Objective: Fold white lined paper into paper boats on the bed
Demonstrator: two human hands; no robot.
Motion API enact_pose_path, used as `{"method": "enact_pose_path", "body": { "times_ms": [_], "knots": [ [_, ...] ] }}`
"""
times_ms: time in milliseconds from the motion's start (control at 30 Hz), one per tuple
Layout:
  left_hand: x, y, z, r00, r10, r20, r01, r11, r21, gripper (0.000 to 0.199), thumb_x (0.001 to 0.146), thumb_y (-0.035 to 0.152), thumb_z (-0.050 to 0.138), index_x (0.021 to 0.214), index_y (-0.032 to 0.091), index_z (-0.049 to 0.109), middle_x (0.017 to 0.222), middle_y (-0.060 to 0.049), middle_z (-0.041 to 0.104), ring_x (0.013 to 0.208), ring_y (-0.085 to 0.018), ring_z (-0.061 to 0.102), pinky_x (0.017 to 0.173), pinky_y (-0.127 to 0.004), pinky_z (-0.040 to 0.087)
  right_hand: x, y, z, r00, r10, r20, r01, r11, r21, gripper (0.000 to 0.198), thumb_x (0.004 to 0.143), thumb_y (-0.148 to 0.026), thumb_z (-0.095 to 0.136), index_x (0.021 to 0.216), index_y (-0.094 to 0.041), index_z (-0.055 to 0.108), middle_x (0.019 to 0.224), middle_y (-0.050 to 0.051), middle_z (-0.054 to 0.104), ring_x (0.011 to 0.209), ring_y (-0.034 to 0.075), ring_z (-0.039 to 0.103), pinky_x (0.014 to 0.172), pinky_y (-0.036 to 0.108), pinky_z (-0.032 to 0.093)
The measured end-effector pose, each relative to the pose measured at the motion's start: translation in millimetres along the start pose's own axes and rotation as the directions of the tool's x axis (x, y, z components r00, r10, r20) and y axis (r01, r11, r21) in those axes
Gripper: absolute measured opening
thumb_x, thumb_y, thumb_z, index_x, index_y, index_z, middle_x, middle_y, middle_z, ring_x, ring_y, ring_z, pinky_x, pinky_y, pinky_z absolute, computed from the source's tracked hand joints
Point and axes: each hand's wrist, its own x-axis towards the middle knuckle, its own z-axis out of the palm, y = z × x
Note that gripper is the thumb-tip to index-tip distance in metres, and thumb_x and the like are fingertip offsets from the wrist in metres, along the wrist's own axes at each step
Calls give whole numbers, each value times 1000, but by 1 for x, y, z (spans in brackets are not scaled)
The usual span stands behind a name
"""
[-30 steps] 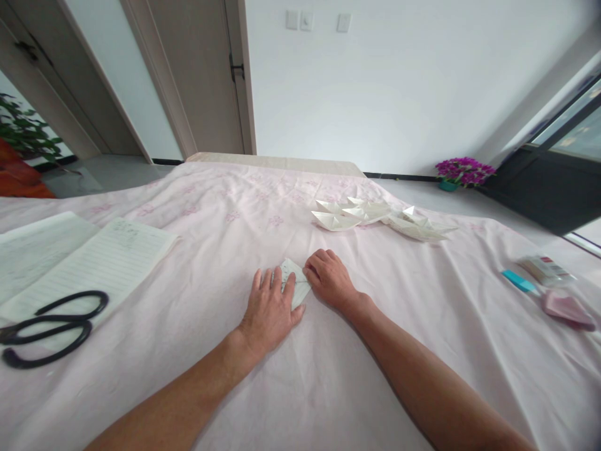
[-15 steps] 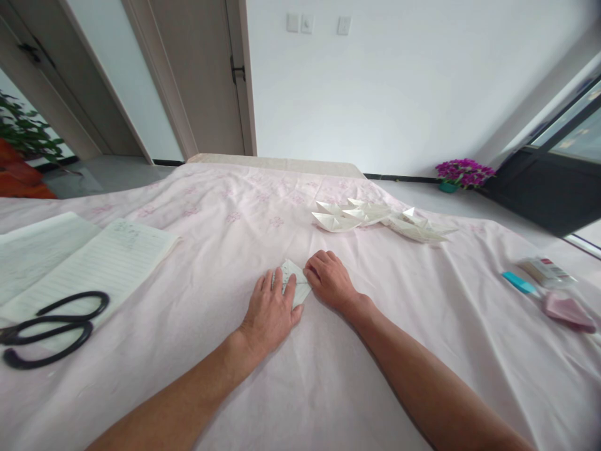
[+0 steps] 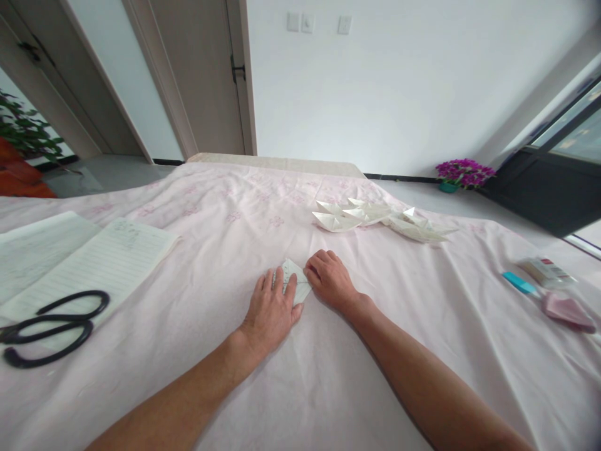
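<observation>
Pink cloth [image 3: 323, 376] extends on all sides of folded paper [image 3: 301, 280]; far edge well apart. Paper: centre, pale, pointed, creased; dark marks too small to read. Left hand [image 3: 270, 310]: flat on paper, fingers slightly spread. Right hand [image 3: 331, 279]: fingers curled at right tip; pinch cannot be told. Lined pages [image 3: 126, 257], left: writing illegible. Packet [image 3: 544, 271], right: label unreadable.

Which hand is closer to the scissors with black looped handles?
Left. The left hand lies on the small, white folded paper, right of the scissors; the right hand is farther from them, at the paper's right corner.
</observation>
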Motion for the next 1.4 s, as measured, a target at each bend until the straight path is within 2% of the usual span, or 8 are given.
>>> {"method": "enact_pose_path", "body": {
  "times_ms": [867, 1400],
  "knots": [
    [0, -1, 5, 999, 16, -31, -17, 1000, -21, 55, 92, 42, 50, 139, 13, 49, 143, -23, 48, 132, -36, 45, 106, -50, 38, -1, 3, 4, 999, -16, -31, 16, 1000, 5, 17, 95, -27, 50, 82, -20, 59, 88, 6, 58, 83, 18, 48, 78, 31, 37],
    [1, -4, 7, 998, 49, -39, -50, 998, -38, 54, 93, 41, 48, 140, 14, 47, 145, -21, 46, 134, -35, 43, 107, -51, 36, 0, 1, 1, 1000, -9, -7, 9, 1000, 14, 16, 94, -27, 51, 83, -19, 60, 89, 6, 58, 83, 18, 48, 78, 31, 36]
  ]
}}
